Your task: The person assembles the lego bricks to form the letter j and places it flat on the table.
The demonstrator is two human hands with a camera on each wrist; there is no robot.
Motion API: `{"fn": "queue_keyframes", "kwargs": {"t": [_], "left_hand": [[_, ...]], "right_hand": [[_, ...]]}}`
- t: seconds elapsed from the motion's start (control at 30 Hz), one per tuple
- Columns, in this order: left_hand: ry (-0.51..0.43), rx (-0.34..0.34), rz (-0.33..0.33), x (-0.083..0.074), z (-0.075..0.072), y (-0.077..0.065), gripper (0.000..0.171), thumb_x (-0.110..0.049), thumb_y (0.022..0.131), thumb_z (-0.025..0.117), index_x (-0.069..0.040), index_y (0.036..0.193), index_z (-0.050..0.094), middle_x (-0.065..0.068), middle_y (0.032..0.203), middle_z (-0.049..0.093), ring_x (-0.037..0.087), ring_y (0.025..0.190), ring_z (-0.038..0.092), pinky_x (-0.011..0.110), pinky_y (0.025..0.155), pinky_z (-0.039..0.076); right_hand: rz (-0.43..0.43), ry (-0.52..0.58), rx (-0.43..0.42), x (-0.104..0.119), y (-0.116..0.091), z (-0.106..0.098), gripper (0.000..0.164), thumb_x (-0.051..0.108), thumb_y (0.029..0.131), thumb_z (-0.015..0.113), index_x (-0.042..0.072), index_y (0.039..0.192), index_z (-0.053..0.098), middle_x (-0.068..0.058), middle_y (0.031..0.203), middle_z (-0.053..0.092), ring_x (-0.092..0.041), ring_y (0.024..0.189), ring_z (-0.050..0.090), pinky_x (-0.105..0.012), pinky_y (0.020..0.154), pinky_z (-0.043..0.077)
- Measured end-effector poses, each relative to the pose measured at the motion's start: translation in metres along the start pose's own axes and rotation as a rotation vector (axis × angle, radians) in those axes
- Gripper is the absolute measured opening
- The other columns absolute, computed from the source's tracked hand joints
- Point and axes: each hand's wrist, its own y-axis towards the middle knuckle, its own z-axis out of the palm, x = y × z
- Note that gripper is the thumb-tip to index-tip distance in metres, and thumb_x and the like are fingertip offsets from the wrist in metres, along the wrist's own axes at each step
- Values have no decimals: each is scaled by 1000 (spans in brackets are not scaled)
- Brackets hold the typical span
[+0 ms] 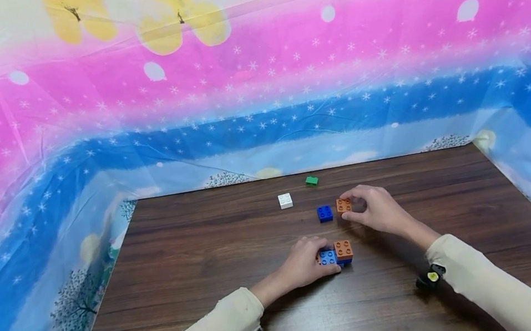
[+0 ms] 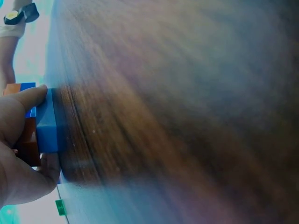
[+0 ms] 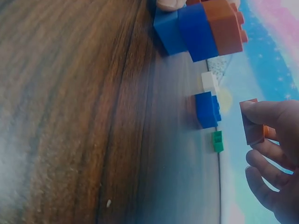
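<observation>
My left hand (image 1: 301, 264) grips a small assembly of joined toy building bricks low over the wooden table. The assembly shows a light blue brick (image 2: 47, 126), a darker blue brick (image 3: 198, 35) and an orange brick (image 1: 343, 249) at its right end. Another orange-brown brick (image 2: 29, 142) sits under the left hand's fingers. My right hand (image 1: 379, 209) pinches a loose orange brick (image 1: 343, 205) between thumb and fingers, raised off the tabletop in the right wrist view. Just left of that brick, a single dark blue brick (image 1: 324, 213) rests studs up on the table.
A white brick (image 1: 285, 201) stands farther back to the left, and a small green brick (image 1: 312, 181) lies near the table's far edge. Patterned cloth (image 1: 260, 127) walls in the back and sides of the brown table (image 1: 205, 240).
</observation>
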Motion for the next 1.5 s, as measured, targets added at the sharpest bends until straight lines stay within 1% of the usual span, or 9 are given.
{"fn": "queue_keyframes", "kwargs": {"t": [0.2, 0.4, 0.53, 0.67, 0.77, 0.97, 1.07, 1.23, 1.5], "left_hand": [[-12, 5, -9, -1, 0, 1, 46, -37, 87, 82, -10, 122, 72, 1, 116, 73, 9, 95, 58, 26, 83, 44], [-1, 7, -8, -1, 0, 1, 47, -39, 87, 82, -11, 124, 71, 0, 116, 73, 9, 96, 59, 27, 84, 45], [7, 4, 1, 0, 1, 1, 48, -39, 87, 82, -11, 124, 71, 0, 117, 74, 10, 98, 61, 28, 86, 46], [9, -3, 7, -1, 1, 1, 48, -39, 88, 82, -11, 125, 71, 0, 116, 74, 9, 98, 61, 29, 88, 47], [12, -6, 12, -1, 0, 1, 48, -39, 88, 81, -11, 125, 71, 0, 117, 73, 10, 101, 62, 31, 90, 48], [18, -10, 16, 0, 1, 0, 49, -40, 87, 82, -10, 125, 71, 1, 118, 73, 13, 104, 63, 35, 94, 48], [22, -11, 13, 0, 2, 0, 48, -40, 87, 82, -10, 124, 71, 1, 117, 73, 12, 103, 63, 34, 94, 48], [22, -18, 19, 0, 1, 1, 47, -39, 86, 83, -11, 122, 72, 0, 115, 74, 9, 98, 62, 30, 89, 47], [20, -14, 14, -1, 1, 1, 48, -39, 86, 83, -11, 123, 72, -2, 111, 74, 7, 93, 60, 28, 84, 46]], "right_hand": [[-11, 3, -8, 7, -7, -4, 40, 30, 89, 82, 14, 123, 72, -4, 116, 71, -23, 98, 67, -42, 79, 57], [-36, -15, -23, 13, -15, -5, 40, 31, 89, 81, 14, 124, 71, -3, 115, 71, -20, 95, 66, -40, 77, 56], [-52, -26, -29, 21, -20, -6, 40, 32, 89, 81, 14, 124, 71, -2, 115, 70, -19, 95, 65, -40, 77, 56], [-76, -27, -28, 27, -26, -8, 41, 32, 89, 81, 14, 125, 71, -3, 116, 71, -23, 98, 67, -40, 77, 57], [-94, -22, -25, 31, -30, -8, 42, 32, 89, 81, 14, 125, 71, -3, 117, 71, -25, 101, 69, -41, 78, 58], [-130, -20, -16, 38, -38, -8, 42, 32, 88, 82, 13, 124, 72, -2, 116, 71, -25, 102, 69, -39, 77, 58], [-146, -19, -18, 41, -41, -7, 41, 30, 88, 82, 12, 123, 72, -3, 116, 72, -25, 101, 70, -39, 76, 59], [-165, -29, -22, 45, -46, -5, 40, 30, 87, 83, 12, 121, 73, -1, 114, 72, -23, 98, 69, -41, 78, 58], [-166, -46, -14, 51, -55, -4, 39, 30, 85, 85, 14, 119, 73, 3, 110, 72, -20, 98, 69, -41, 81, 57]]}}
